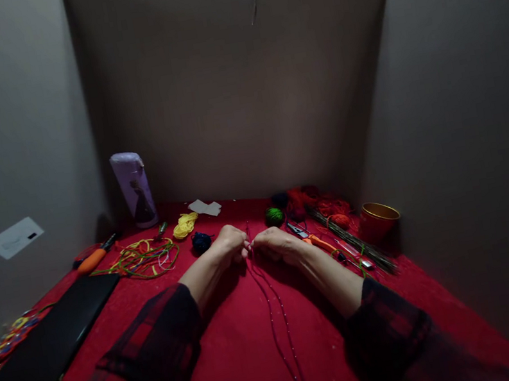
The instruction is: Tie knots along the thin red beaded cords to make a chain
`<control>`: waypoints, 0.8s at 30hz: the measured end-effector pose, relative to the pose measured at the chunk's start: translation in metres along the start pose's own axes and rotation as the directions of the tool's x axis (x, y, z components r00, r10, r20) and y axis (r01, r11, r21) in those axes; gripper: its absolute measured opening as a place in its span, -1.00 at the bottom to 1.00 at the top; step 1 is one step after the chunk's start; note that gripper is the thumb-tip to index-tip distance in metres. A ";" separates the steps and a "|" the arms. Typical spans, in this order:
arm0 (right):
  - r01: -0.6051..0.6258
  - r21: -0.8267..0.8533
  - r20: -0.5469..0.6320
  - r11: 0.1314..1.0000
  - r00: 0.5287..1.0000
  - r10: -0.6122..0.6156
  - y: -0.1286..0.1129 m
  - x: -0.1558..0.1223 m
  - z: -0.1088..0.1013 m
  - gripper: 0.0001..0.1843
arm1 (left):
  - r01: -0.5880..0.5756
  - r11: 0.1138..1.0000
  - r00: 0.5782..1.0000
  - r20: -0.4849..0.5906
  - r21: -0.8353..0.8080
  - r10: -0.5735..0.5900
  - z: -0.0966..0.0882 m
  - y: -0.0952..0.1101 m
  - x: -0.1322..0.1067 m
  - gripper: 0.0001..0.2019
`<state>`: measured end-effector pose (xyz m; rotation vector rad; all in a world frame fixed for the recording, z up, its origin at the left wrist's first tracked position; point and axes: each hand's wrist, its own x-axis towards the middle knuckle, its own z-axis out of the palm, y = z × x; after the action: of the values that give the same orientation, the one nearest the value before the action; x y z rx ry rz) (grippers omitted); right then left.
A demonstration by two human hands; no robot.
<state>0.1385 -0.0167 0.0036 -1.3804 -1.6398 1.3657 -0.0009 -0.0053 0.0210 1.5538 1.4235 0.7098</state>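
My left hand (232, 242) and my right hand (273, 242) meet over the middle of the red cloth (244, 361), fingertips almost touching. Both are closed in a pinch on a thin dark cord (286, 325) with small pale flecks. Two strands of it trail down from my fingers to the bottom edge of the view, and a short bit sticks up above them. Exactly how the strands cross between my fingertips is hidden. Beside my left hand sits a dark blue yarn ball (201, 243); a green yarn ball (274, 216) lies just beyond my right hand.
On the left are a black tablet-like slab (50, 342), tangled coloured cords (148, 257), an orange-handled tool (91, 261), yellow yarn (185, 225) and a purple case (134, 188). Orange-handled pliers (319, 243), thin sticks (355, 242) and a red cup (377, 222) are right. Grey walls enclose the sides and back.
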 end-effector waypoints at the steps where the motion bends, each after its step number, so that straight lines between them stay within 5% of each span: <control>1: 0.002 0.027 0.018 1.000 1.000 -0.002 -0.001 0.000 -0.001 -0.79 | -0.006 1.000 0.999 0.047 -0.012 0.007 0.003 -0.005 0.003 -0.76; 10: 0.001 -0.101 -0.010 0.995 1.000 -0.002 -0.009 -0.010 0.002 -0.78 | -0.097 0.990 0.959 0.255 -0.107 0.122 -0.007 -0.014 -0.001 -0.88; 14: -0.022 -0.333 -0.115 0.943 0.993 -0.018 -0.015 -0.008 -0.003 -0.77 | -0.054 0.998 0.986 0.155 -0.023 0.057 -0.006 -0.009 -0.002 -0.88; 17: 0.026 -0.604 -0.195 0.796 0.964 -0.180 -0.028 -0.018 -0.004 -0.72 | -0.023 0.999 0.996 0.087 -0.046 0.027 0.000 -0.009 -0.001 -0.83; 20: 0.096 -0.698 -0.104 0.709 0.967 -0.234 -0.037 -0.048 0.014 -0.76 | 0.011 0.994 0.996 0.087 -0.112 -0.001 0.005 -0.008 -0.001 -0.79; 24: 0.112 -0.521 0.173 0.846 0.985 -0.023 -0.031 -0.097 0.052 -0.89 | 0.099 0.976 0.988 0.133 -0.192 -0.074 0.008 -0.008 -0.001 -0.78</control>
<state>0.1094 -0.1231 0.0341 -1.5150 -2.2743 1.0386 0.0025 -0.0086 0.0107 1.3492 1.2789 0.6685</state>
